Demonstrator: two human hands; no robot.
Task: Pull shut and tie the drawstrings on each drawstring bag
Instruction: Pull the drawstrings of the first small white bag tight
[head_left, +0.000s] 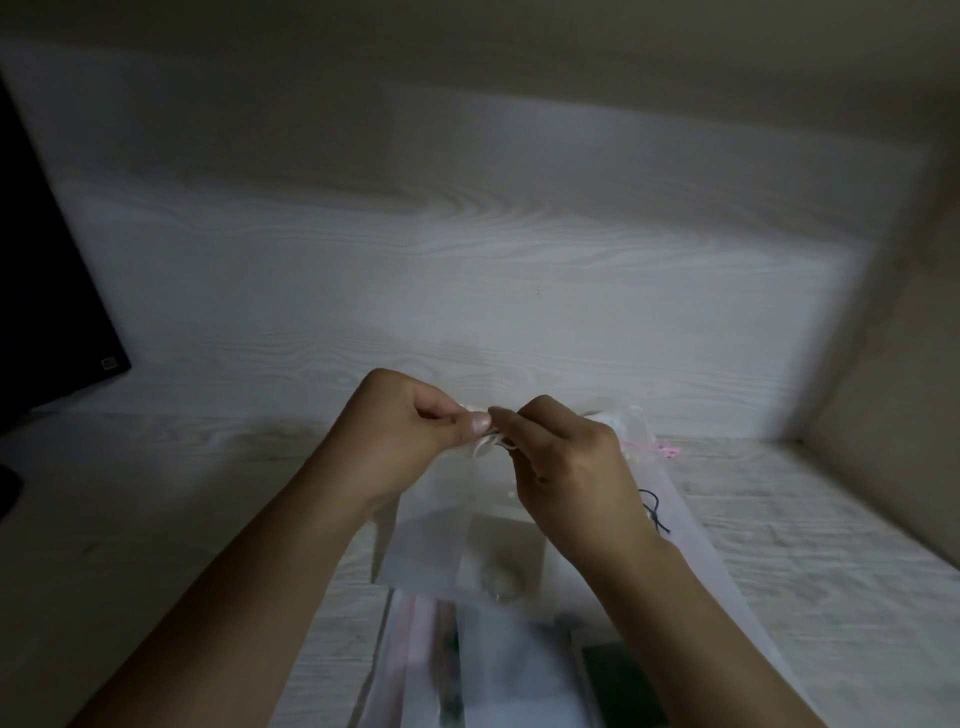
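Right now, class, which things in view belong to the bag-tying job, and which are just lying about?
Belong to the job:
left hand
right hand
white drawstring
sheer white bag
bag with pink drawstring
bag with dark drawstring

Just lying about:
black monitor
wooden desk

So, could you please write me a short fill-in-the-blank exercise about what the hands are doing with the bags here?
1. The left hand and right hand both pinch the pale ____ at the top of the sheer white bag.
2. The bag hangs ____ the two hands.
3. A bag behind the right hand has a ____ drawstring.
4. The dark monitor stands on the ____ side of the desk.

Missing words: drawstrings; below; pink; left
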